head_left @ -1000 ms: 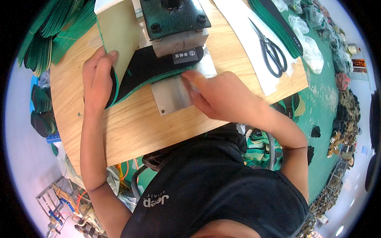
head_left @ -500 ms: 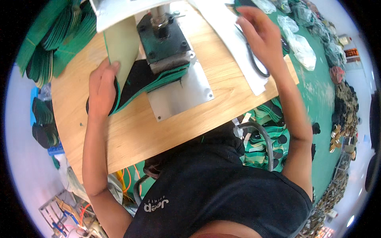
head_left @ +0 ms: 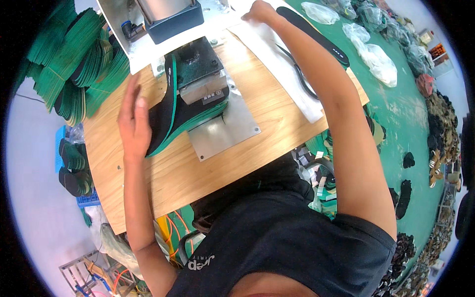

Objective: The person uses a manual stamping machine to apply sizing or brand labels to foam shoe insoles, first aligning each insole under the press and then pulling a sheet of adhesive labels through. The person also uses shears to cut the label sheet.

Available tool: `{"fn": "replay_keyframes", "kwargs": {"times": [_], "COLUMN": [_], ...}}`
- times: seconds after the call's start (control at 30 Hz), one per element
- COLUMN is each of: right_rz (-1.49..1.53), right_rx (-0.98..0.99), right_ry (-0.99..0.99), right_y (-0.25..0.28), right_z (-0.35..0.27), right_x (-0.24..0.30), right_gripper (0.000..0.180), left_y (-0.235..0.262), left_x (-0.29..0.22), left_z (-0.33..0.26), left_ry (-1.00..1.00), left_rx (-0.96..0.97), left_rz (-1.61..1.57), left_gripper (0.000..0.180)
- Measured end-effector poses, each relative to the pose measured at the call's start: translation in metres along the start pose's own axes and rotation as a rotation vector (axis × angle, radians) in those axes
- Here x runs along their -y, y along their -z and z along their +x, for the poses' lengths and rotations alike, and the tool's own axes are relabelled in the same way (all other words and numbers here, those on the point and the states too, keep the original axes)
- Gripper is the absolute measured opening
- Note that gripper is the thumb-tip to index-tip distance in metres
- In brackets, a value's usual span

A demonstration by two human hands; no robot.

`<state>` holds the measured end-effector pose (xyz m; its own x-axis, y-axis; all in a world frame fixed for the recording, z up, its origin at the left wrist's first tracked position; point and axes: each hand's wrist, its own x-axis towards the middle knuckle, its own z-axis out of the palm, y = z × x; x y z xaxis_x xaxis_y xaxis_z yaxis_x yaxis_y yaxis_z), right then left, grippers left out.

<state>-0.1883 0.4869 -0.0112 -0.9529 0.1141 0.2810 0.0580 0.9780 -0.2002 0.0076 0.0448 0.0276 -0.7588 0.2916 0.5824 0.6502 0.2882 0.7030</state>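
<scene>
With the left hand [head_left: 132, 121] spread flat against the insole stack [head_left: 170, 121] under the press head [head_left: 200, 74] (the right hand [head_left: 257, 10] rests open far across the surface [head_left: 163, 171]), fingers so near the die could get pinched.

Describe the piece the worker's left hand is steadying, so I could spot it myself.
Start at the wooden table and find the press machine on its metal plate. Under the press head, beside the left hand, lies a black insole with a green edge. Unlike the stacked green insoles nearby, it lies clamped under the press.
</scene>
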Motion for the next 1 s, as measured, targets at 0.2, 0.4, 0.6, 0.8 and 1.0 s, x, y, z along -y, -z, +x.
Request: {"fn": "replay_keyframes", "kwargs": {"times": [0.2,0.4,0.6,0.8,1.0], "right_rz": [0.105,-0.088,0.238,0.273,0.731], "right_rx": [-0.299,-0.62,-0.654,-0.415,-0.211], "right_ry": [0.102,0.253,0.394,1.088,0.956], "right_y": [0.009,0.055,0.124,0.173,0.156], "right_z": [-0.014,-0.036,-0.109,-0.277,-0.34], "right_x": [0.018,0.016,0.071,0.155,0.173], "right_gripper": [0.026,0.017,0.023,0.009,0.018], "left_y": [0.027,-0.005,-0.055,-0.098,-0.1], "left_x": [-0.042,-0.063,-0.075,-0.08,-0.108], "left_z": [-0.011,-0.032,-0.052,-0.059,-0.077], "left_ry": [-0.208,-0.126,-0.044,-0.198,0.09], "left_rx": [-0.307,-0.327,-0.108,0.07,0.055], "left_rz": [-0.026,-0.186,-0.362,-0.343,-0.688], "left_gripper": [0.043,0.043,0.031,0.062,0.07]}}
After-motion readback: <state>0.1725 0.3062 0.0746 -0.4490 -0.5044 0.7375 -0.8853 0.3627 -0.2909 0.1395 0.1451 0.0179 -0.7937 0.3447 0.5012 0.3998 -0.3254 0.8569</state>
